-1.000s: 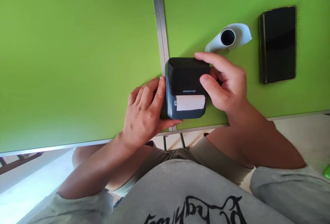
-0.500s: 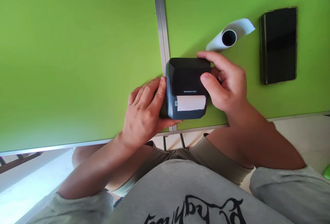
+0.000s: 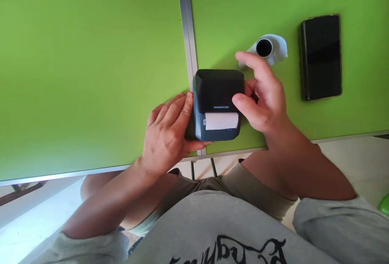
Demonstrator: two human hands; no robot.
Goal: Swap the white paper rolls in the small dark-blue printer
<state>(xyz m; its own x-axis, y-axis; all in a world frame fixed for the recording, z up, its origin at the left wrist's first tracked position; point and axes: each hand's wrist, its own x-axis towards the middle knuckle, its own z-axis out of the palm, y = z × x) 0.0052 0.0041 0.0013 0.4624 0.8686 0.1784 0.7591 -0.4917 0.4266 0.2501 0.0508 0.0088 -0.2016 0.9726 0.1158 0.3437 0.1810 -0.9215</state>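
Observation:
A dark label printer (image 3: pixel 219 89) with a closed black lid stands on the green table. From its front slot sticks a short strip of white paper (image 3: pixel 221 121). My left hand (image 3: pixel 168 130) is wrapped round the printer's left side, its thumb along the front edge. On the other side, my right hand (image 3: pixel 263 93) has its thumb on the lid's right edge and curled fingers against the side. Its index finger is raised off the lid. Just beyond that finger is a white paper roll (image 3: pixel 278 47) with a dark core and a loose end.
A black phone (image 3: pixel 323 57) lies on a dark block-like thing at the right. A metal seam (image 3: pixel 187 24) runs across the green table (image 3: pixel 91 53), passing by the printer. The table's front edge (image 3: pixel 75 173) is close to my body.
My right index finger has lifted off the printer's back corner. The paper roll's loose end has shifted, and the whole view has moved slightly. My left hand keeps its hold.

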